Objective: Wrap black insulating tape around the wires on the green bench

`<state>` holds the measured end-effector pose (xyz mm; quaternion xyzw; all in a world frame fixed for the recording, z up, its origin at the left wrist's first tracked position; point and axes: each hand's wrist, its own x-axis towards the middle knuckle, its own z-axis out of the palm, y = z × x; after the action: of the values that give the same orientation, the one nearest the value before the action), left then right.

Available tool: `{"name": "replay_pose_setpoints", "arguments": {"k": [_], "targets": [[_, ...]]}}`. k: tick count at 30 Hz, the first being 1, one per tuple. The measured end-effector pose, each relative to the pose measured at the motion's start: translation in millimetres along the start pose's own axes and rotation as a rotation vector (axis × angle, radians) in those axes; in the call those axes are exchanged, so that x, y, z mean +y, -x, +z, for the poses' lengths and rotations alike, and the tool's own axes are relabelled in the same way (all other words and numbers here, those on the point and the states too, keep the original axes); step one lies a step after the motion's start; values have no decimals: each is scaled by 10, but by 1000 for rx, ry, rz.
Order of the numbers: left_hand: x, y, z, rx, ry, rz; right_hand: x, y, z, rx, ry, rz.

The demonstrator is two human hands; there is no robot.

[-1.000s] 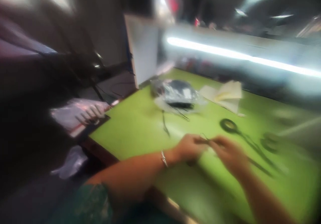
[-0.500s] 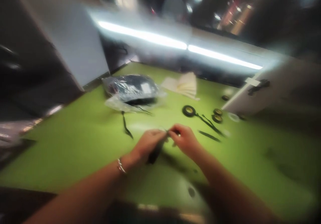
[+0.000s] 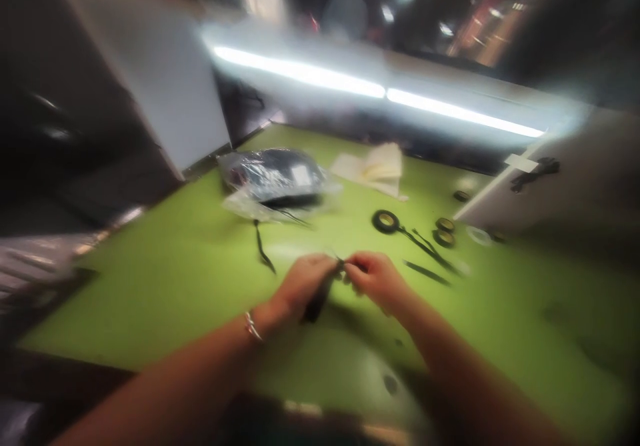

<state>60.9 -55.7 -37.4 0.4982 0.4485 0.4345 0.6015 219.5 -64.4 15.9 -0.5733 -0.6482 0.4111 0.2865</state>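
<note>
My left hand and my right hand meet over the middle of the green table, fingertips almost touching. A dark strip-like piece hangs below my left hand, which is closed on it. The fingers of my right hand are pinched at the piece's upper end, beside the left thumb. Fine detail between the fingertips is blurred. To the right of my right hand lies a thin black strip.
A clear plastic bag with dark contents lies at the back left, a short black strip before it. Pale cloths are at the back. Black tape rolls and dark strips lie right, near a white panel.
The whole view has shifted, so the table and its objects appear slightly further right. Both hands keep their pinch at the dark piece, with little visible change.
</note>
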Motion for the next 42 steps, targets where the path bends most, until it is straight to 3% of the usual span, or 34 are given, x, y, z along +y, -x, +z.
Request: {"name": "replay_pose_setpoints", "arguments": {"k": [3,8,14,17,22,25,28,37,42], "targets": [[42,15,-4,-22,6,8,37,-7,-7,64,92,-59],[119,61,-6,2,-58,-7,135,15,45,190,327,-317],[53,51,-12,51,-54,-32,162,59,113,284,492,-492],[26,30,-24,26,-66,6,146,50,70,224,477,-452],[46,47,8,-16,-177,96,90,47,-13,5,377,-263],[65,69,47,-51,-219,177,67,55,-15,-65,450,-295],[64,69,66,-51,-244,153,63,55,-10,-122,543,-314],[50,84,73,-97,-130,107,74,67,22,17,628,-316],[55,57,24,-98,-226,93,70,102,46,61,698,-332]]}}
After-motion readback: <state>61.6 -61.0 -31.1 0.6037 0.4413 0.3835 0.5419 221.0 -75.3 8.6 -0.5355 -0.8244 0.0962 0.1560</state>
